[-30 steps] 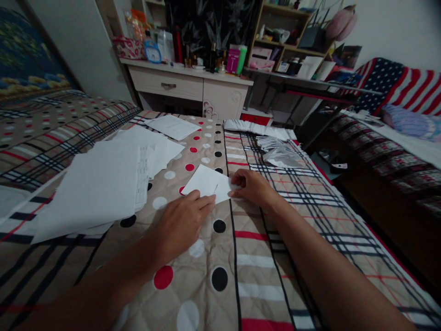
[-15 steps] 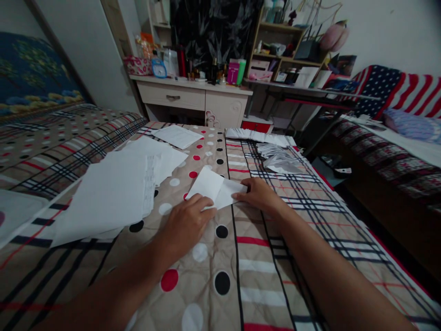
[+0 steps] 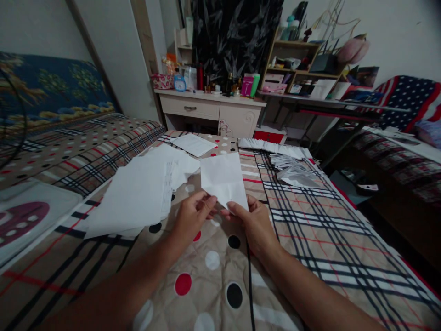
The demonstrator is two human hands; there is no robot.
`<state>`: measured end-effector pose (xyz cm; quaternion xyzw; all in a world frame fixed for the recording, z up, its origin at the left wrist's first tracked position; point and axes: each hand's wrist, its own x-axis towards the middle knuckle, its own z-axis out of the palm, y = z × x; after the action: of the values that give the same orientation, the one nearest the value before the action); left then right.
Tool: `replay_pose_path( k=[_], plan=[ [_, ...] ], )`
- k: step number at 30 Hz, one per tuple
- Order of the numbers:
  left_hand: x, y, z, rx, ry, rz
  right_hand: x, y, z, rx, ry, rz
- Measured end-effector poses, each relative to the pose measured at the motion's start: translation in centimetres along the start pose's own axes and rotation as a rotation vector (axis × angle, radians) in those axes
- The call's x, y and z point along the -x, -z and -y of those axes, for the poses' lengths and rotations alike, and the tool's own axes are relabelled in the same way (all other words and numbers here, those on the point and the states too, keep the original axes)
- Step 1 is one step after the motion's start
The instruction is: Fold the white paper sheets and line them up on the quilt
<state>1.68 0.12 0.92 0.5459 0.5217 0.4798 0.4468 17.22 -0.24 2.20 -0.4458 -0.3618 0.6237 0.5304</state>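
A white sheet of paper (image 3: 223, 177) with a faint crease across it is held up at its near edge, over the bed. My right hand (image 3: 253, 220) grips its lower right corner, thumb on top and fingers beneath. At the lower left corner, my left hand (image 3: 196, 211) is closed with thumb and fingers pinched on the paper's edge. Left of the hands lies a large pile of white paper (image 3: 131, 193) with uneven edges. Toward the right, a fanned stack of small folded papers (image 3: 292, 170) rests on the bedspread.
The patterned bedspread (image 3: 213, 294) lies under everything. A long row of folded paper (image 3: 272, 147) and a flat white sheet (image 3: 195, 145) are at the far edge. Beyond stands a cream dresser (image 3: 188, 108) with many items on top. A plastic bag (image 3: 31, 216) lies at left.
The paper lay low, partly folded, under both hands; now it is lifted and opened out. My right hand has shifted to its near corner. The camera view has turned slightly left.
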Motion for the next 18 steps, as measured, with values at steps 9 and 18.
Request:
replay_pose_path(
  k=[9,18],
  plan=[
    [-0.7,1.9,0.3,0.192,0.113,0.123,-0.1,0.4,0.0,-0.056,-0.012,0.065],
    [-2.1,4.6,-0.8,-0.253,0.073,0.6,-2.5,3.8,3.6,0.286,-0.194,0.264]
  ],
)
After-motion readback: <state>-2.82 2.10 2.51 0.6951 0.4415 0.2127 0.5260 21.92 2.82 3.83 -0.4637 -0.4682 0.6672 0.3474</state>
